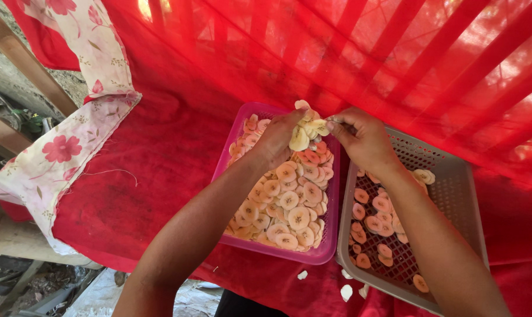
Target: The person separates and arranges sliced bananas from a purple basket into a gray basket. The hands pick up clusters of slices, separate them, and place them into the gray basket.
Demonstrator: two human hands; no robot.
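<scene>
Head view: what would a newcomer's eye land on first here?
The red cloth covering the whole surface stands out first, with a flowered cloth lying at its left edge. At centre, the left hand and right hand hold a clump of pale fruit slices above a pink basket heaped with slices. A grey basket, sparsely filled, sits to its right.

left hand (278, 138): your fingers cover most of the bunch of pale yellow fruit slices (308, 128), so you can't count them

right hand (363, 138): whatever thin bit it pinches is too small to tell

grey perforated plastic basket (459, 194): your right forearm hides a strip of it, near corner cut off at the bottom edge

forearms: both run off the bottom edge
</scene>
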